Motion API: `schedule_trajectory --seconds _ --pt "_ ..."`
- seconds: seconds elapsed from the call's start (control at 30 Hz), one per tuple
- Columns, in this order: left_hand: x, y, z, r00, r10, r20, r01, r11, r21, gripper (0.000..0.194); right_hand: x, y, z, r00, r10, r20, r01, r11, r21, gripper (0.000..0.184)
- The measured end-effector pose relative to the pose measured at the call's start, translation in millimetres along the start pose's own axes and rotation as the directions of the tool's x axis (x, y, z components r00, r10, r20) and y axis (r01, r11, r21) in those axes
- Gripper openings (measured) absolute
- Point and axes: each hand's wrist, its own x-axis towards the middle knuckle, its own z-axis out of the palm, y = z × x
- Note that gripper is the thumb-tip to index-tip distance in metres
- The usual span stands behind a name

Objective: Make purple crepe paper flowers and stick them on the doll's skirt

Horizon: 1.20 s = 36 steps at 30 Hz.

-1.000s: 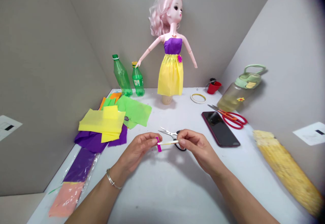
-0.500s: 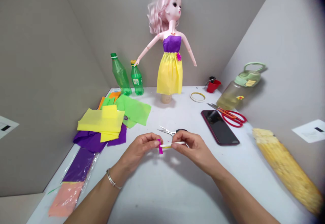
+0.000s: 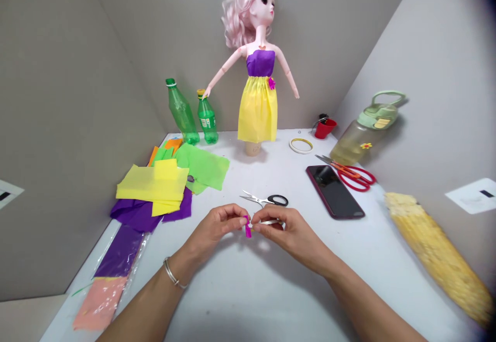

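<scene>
Between the thumb and fingers of my left hand is a small magenta strip, hanging down below the fingertips. My right hand pinches a thin white-and-yellow tape, mostly covered by the fingers, so I cannot tell whether it is a roll or a loose piece. The two hands' fingertips nearly meet at the magenta strip. Just beyond them lie small scissors with black handles, blades pointing left. A pink-haired doll in a purple top and yellow skirt stands behind, a magenta flower at its waist.
Yellow sheets, green sheets and purple sheets pile up at left, near green bottles. On the right are a phone, red-handled scissors, a tape ring, a water bottle and a long yellow bundle.
My right hand has moved left, closing the gap to my left hand. Less of the white-and-yellow tape shows now, and the small scissors' black handle has come into fuller view.
</scene>
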Motion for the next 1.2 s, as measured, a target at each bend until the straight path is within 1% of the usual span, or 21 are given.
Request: schedule_trajectory --seconds 0.23,0.47,0.97,1.2 --pt "0.9 -0.4 1.2 1.000 -0.004 0.007 0.004 1.000 0.026 0.017 -1.3 -1.9 1.8 0.999 0.042 -0.017 -0.042 0.999 -0.020 0.009" --pt "2.5 -2.5 1.8 1.000 -0.011 0.005 0.010 0.998 0.062 0.017 -1.6 -0.1 3.8 0.998 0.059 -0.037 -0.061 0.997 -0.044 0.009" --pt "2.0 -5.0 1.0 1.000 0.007 0.022 -0.009 0.997 0.080 0.017 -2.3 3.3 5.9 0.998 0.061 -0.035 -0.064 0.994 -0.086 0.011" --pt "1.7 -3.6 3.9 1.000 -0.005 -0.006 0.005 0.997 0.073 0.019 -2.9 3.8 8.0 0.996 0.070 -0.049 -0.074 0.994 -0.080 0.010"
